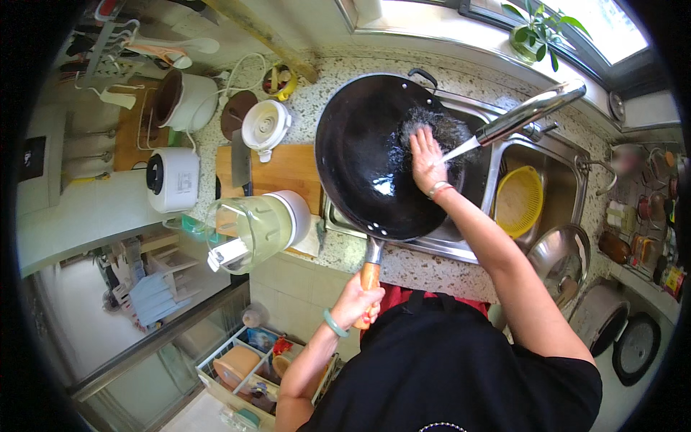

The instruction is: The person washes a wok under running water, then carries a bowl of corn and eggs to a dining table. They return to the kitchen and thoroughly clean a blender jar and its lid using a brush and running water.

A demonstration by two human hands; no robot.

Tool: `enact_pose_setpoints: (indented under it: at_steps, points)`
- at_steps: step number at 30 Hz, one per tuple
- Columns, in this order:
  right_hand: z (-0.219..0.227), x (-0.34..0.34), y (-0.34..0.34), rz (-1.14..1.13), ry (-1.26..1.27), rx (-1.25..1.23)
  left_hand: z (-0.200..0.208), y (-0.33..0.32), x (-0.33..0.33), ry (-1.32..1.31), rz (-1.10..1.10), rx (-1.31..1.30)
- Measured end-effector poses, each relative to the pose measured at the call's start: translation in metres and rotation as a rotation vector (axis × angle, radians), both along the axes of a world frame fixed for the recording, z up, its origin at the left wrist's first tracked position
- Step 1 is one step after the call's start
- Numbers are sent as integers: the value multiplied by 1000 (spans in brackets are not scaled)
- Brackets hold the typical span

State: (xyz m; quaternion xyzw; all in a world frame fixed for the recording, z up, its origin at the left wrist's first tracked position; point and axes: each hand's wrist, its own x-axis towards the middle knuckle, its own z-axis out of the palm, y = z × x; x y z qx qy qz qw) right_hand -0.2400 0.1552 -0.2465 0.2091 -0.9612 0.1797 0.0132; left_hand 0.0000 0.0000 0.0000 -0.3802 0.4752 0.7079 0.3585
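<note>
A large black wok (363, 155) rests over the sink's left side, with water running into it from a chrome faucet (533, 111). Its wooden handle (370, 275) points toward me, and my left hand (359, 301) is wrapped round it. Inside the wok, my right hand (427, 160) lies under the stream with its fingers stretched out, holding nothing. Water splashes around the fingertips, and a shallow pool glints at the bottom.
Right of the wok, a yellow colander (520, 201) sits in the sink basin (558, 173). A metal lid (561, 255) leans near the sink's front right. On the left are a cutting board (296, 169), a cleaver (241, 160) and a blender jug (255, 230). A plant (536, 36) stands on the sill.
</note>
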Motion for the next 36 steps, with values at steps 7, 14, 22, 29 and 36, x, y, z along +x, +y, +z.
enact_pose_setpoints:
  at_steps: [7, 14, 22, 29, 36]
  points:
    - [72, 13, -135, 78, -97, -798, -11, 4, 1, -36, -62, -32]
    - [131, 41, -130, 276, -187, -934, 1, 5, 9, -54, -90, -88]
    - [44, -38, -40, -136, 86, 38, 3, 3, 6, 10, -8, -44]
    - [56, 67, -19, 36, -270, -433, 0, -3, -1, 30, 45, 67]
    - [135, 52, -123, 219, -224, -999, 5, 7, 6, 13, -40, -87]
